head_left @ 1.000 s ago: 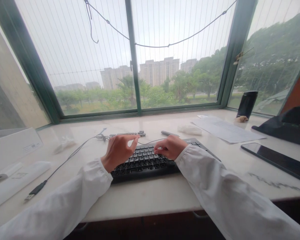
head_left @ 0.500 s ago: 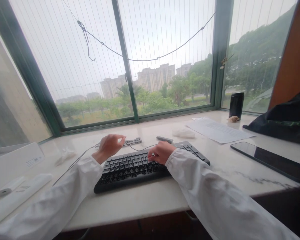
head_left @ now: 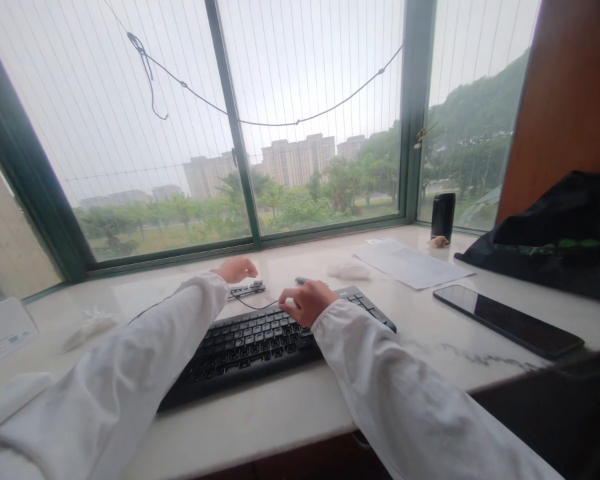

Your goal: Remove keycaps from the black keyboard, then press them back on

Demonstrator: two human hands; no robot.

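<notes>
A black keyboard (head_left: 253,343) lies at a slant on the white tabletop, its nearer rows looking bare of keycaps. Over its upper right part is my right hand (head_left: 311,301), thumb and fingers curled together low above the keys; anything between the tips is too small to make out. Beyond the keyboard's far edge my left hand (head_left: 236,269) reaches out, fingers bent down and drawn together beside a short strip of loose dark keycaps (head_left: 250,289). What its fingertips hold, if anything, is hidden. A thin dark cable (head_left: 250,305) runs between the strip and the keyboard.
A small dark stick-like object (head_left: 303,281) and a white packet (head_left: 349,271) lie behind my right hand. Farther right are paper sheets (head_left: 410,263), a phone (head_left: 507,320), a black can (head_left: 443,215) and a black bag (head_left: 555,233). A crumpled plastic bag (head_left: 91,327) and white box (head_left: 5,330) lie left.
My left hand has moved forward, away from me, to the far side of the keycap strip. My right hand stays over the keyboard. The whole view has shifted slightly to the right.
</notes>
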